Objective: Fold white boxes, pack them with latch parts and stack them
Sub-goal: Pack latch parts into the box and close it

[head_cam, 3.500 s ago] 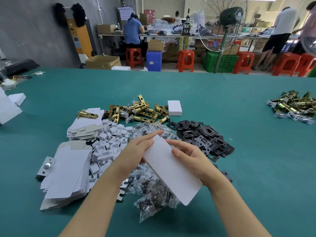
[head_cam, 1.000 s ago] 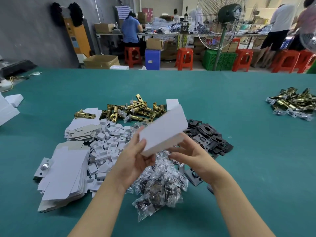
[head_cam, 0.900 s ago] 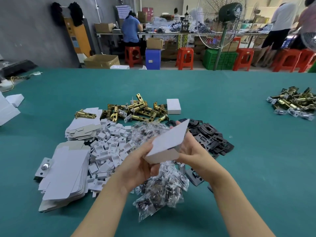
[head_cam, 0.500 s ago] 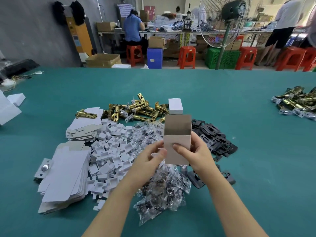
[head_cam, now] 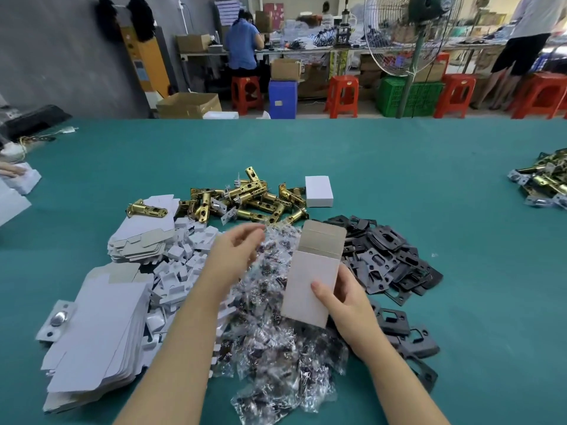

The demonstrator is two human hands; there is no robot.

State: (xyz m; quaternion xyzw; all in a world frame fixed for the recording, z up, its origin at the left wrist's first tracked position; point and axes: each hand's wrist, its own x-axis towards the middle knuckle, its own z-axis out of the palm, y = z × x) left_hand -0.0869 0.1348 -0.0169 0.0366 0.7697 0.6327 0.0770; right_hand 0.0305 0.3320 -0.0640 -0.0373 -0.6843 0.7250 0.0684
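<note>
1. Two hands over the teal table (head_cam: 399, 167). Right hand (head_cam: 346, 299) grasps the folded white box (head_cam: 310, 283) by its lower right side, thumb across the front face, fingers behind. Box is upright, lifted off the table, top flap open w/ brown inner card showing.
2. Left hand (head_cam: 236, 250) is just left of the box, apart from it, fingers loosely curled, holding nothing. It hovers over the heap of clear screw bags (head_cam: 276, 348).
3. Screw bags lie directly under and in front of the box.
4. Black strike plates (head_cam: 389, 259) are piled just right of the box, some hidden behind it.
5. Brass latch bolts (head_cam: 245, 200) lie behind the box, toward the table's far side. One closed white box (head_cam: 319, 191) sits at the right end of that pile.
6. Small white inserts (head_cam: 184, 262) lie left of the box, past the left hand.
7. Flat box blanks (head_cam: 95, 335) are stacked further left; a 2nd, smaller stack (head_cam: 144, 237) lies behind them w/ one brass latch (head_cam: 147, 210) on top.
8. More brass latches (head_cam: 543, 182) sit well right of the box at the frame edge.
</note>
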